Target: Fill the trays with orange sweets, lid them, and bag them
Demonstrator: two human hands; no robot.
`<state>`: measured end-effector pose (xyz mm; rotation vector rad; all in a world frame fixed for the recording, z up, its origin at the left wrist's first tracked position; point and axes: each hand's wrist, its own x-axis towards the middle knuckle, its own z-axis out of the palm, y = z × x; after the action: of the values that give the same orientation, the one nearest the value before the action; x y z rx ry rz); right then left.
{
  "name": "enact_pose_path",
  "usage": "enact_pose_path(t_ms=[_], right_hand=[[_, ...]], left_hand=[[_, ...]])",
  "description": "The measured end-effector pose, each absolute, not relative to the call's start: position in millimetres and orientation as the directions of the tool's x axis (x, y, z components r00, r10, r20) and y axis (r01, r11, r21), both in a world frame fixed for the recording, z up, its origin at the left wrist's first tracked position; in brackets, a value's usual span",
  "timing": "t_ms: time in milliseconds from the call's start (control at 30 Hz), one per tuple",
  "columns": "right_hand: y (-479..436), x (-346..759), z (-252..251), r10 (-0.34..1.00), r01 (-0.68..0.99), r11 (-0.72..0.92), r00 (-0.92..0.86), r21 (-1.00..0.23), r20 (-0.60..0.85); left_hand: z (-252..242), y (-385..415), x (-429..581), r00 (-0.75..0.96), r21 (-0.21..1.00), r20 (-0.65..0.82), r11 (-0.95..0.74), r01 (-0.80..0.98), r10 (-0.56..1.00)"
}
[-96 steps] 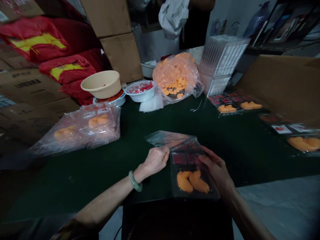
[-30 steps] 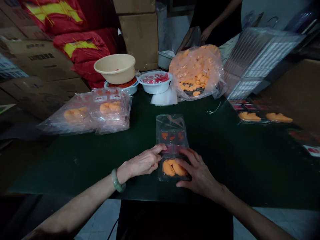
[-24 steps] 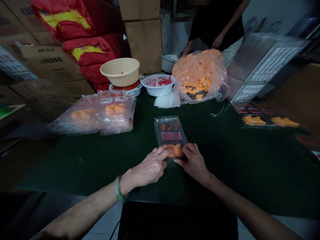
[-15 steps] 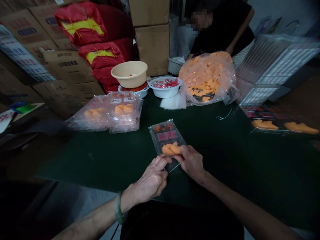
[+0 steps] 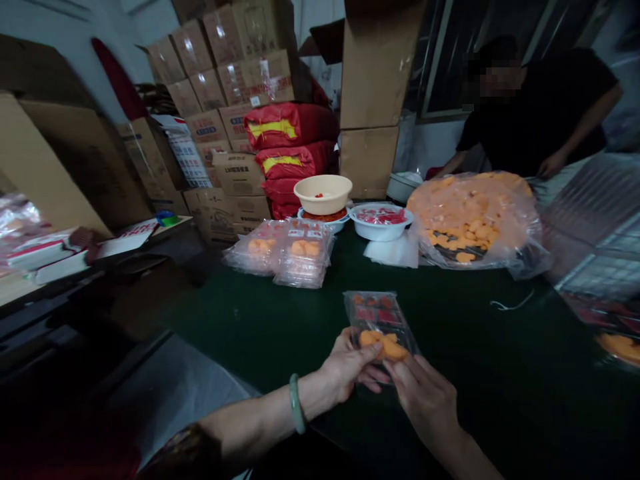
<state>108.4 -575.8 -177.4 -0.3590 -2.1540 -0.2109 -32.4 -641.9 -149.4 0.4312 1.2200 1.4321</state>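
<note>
In front of me is a clear plastic pack with compartments, tilted up at its far end. An orange moulded piece sits in its near part, with pink-red packets and small dark orange bits behind it. My left hand grips the pack's left near side, thumb on top over the orange piece and fingers underneath. At the near right corner, my right hand pinches the edge of the pack between closed fingers. What lies beneath the pack is partly hidden by the hands.
On the green table lie stacked filled packs, a cream basin, a white basin of red packets and a big bag of orange pieces. A co-worker leans in behind. White crates stand right.
The view has swung left and up. My left hand has moved from the pack's near edge to grasp its left side, thumb on top. The pack's far end looks raised.
</note>
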Motion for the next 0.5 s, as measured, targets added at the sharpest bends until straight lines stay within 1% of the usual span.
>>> enact_pose_path(t_ms=[67, 133, 200, 267, 300, 367, 433, 500], right_hand=[[-577.9, 118.5, -169.1, 0.093, 0.297, 0.952, -0.512, 0.075, 0.854], [-579.4, 128.6, -157.9, 0.037, 0.267, 0.957, -0.509, 0.117, 0.860], [-582.0, 133.5, -144.0, 0.001, 0.224, 0.965, -0.516, 0.134, 0.857], [-586.5, 130.0, -129.4, -0.014, 0.168, 0.979, -0.504, 0.113, 0.864], [-589.1, 125.1, -123.1, -0.006, 0.140, 0.987, -0.486, 0.085, 0.874], [-592.9, 110.1, -115.1, 0.060, 0.103, 0.995, -0.458, -0.014, 0.887], [-592.2, 90.2, -114.9, 0.169, 0.094, 0.985, -0.461, -0.142, 0.871], [-584.7, 66.4, -120.9, 0.295, 0.111, 0.954, -0.492, -0.278, 0.819]], left_hand=[[-144.4, -641.4, -22.0, -0.265, 0.815, -0.292, 0.094, -0.572, 0.919], [-133.1, -644.3, -17.1, -0.276, 0.801, -0.208, 0.002, -0.599, 0.938], [-114.6, -649.1, -21.4, -0.310, 0.818, -0.136, -0.070, -0.571, 0.941], [-90.3, -655.0, -38.2, -0.367, 0.856, -0.054, -0.146, -0.495, 0.929], [-76.7, -658.4, -52.1, -0.411, 0.877, 0.001, -0.199, -0.438, 0.911], [-48.8, -666.2, -91.0, -0.511, 0.913, 0.112, -0.291, -0.285, 0.852], [-22.6, -674.7, -142.6, -0.605, 0.917, 0.251, -0.387, -0.102, 0.755], [-1.4, -682.0, -201.5, -0.677, 0.914, 0.305, -0.406, 0.011, 0.670]])
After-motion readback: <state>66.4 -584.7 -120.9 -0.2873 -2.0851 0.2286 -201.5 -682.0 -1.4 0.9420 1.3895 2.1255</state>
